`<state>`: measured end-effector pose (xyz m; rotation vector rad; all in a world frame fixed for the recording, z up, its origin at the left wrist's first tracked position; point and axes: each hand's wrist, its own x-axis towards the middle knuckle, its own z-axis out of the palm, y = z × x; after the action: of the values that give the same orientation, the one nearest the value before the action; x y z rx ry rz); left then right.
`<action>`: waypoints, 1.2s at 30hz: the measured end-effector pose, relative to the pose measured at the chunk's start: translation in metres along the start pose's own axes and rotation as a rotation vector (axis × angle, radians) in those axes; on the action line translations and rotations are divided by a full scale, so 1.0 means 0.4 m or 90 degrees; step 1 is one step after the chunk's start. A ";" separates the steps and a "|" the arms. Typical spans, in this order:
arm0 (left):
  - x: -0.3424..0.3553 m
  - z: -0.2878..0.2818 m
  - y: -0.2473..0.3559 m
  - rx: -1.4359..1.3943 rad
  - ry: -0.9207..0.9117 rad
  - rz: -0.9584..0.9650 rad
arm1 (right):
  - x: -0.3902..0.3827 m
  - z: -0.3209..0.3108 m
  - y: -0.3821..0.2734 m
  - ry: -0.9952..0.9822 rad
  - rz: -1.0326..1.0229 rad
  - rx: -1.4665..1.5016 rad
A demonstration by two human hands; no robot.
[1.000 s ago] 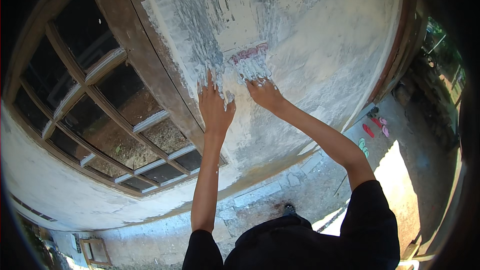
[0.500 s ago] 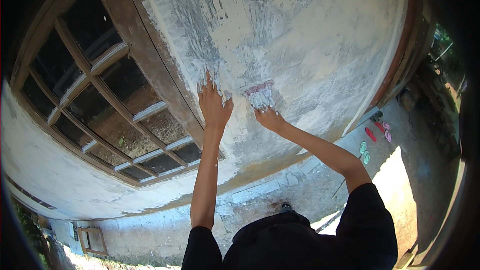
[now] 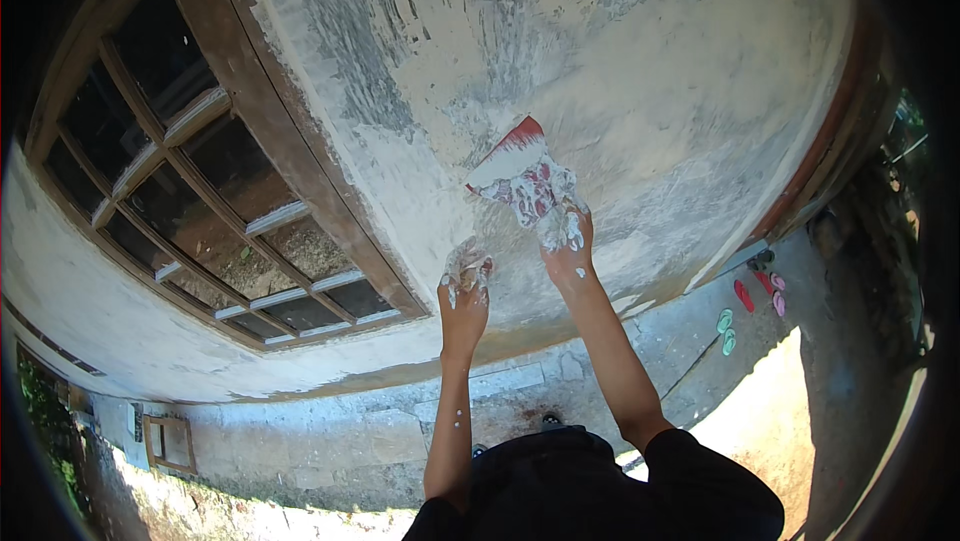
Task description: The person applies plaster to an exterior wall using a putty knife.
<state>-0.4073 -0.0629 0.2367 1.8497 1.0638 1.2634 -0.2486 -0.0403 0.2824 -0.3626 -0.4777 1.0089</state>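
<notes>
My right hand (image 3: 566, 249), spattered with white paste, grips a red putty spreader (image 3: 531, 131) smeared with white; its wide blade is tilted on the patchy plastered wall (image 3: 650, 81). Below and left of it, my left hand (image 3: 463, 303) has its fingers curled around a pale, paste-covered lump that I cannot make out. Grey streaks and cream patches of filler cover the wall above both hands.
A brown wooden window (image 3: 171, 148) with small panes fills the left. A wooden frame (image 3: 170, 443) stands low at the lower left. Red, pink and mint flip-flops (image 3: 741, 294) lie on the paving (image 3: 330, 441) at the right, near a brown door edge (image 3: 835, 141).
My left hand has come down, away from the grey streaks. My right hand has turned, so the red spreader now shows more of its blade at a slant. The view has shifted.
</notes>
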 end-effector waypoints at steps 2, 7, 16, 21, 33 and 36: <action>0.013 0.043 -0.017 0.323 -0.069 0.072 | 0.015 -0.024 0.019 -0.046 0.055 0.071; 0.061 0.134 0.056 0.159 -0.017 -0.113 | -0.002 -0.042 0.040 -0.064 0.154 0.095; 0.056 0.180 0.011 0.374 0.181 -0.061 | -0.015 -0.005 0.011 -0.112 0.224 -0.081; 0.092 0.170 -0.051 0.377 0.264 0.020 | 0.034 0.012 0.034 -0.186 0.352 -0.094; 0.440 -0.200 0.367 0.275 0.603 0.495 | 0.068 -0.031 0.011 -0.349 0.401 -0.055; 0.571 -0.267 0.525 0.361 0.547 0.695 | 0.074 -0.082 0.040 -0.359 0.389 -0.038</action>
<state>-0.4063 0.0502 0.5447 2.5033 0.8092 2.7951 -0.2291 -0.0089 0.2531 -0.2765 -0.9388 1.7074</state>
